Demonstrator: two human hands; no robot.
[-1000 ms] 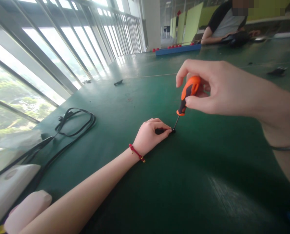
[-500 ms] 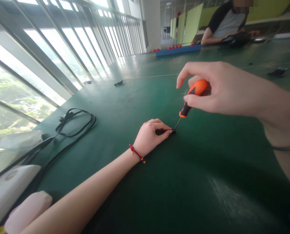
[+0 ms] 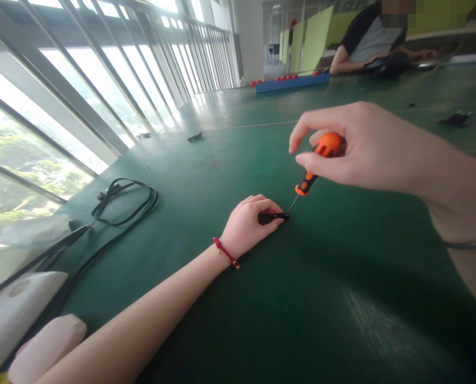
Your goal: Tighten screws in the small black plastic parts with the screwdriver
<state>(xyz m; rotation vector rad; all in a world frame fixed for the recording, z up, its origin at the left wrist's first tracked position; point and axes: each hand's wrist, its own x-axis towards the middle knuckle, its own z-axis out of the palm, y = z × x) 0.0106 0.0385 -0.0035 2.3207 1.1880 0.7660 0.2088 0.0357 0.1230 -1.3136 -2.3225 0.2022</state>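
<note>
My left hand rests on the green table with its fingers curled round a small black part. A red bracelet circles that wrist. My right hand hovers above and to the right, pinching the orange handle of a small screwdriver. The thin shaft slants down to the left and its tip meets the right end of the black part.
A coiled black cable lies at the left, near white and pink objects at the table's corner. Small black pieces lie farther back. A blue strip with red caps and a seated person are at the far end.
My right hand has drifted slightly right and down, tilting the screwdriver handle more. The left hand's fingers have shifted, baring more of the black part.
</note>
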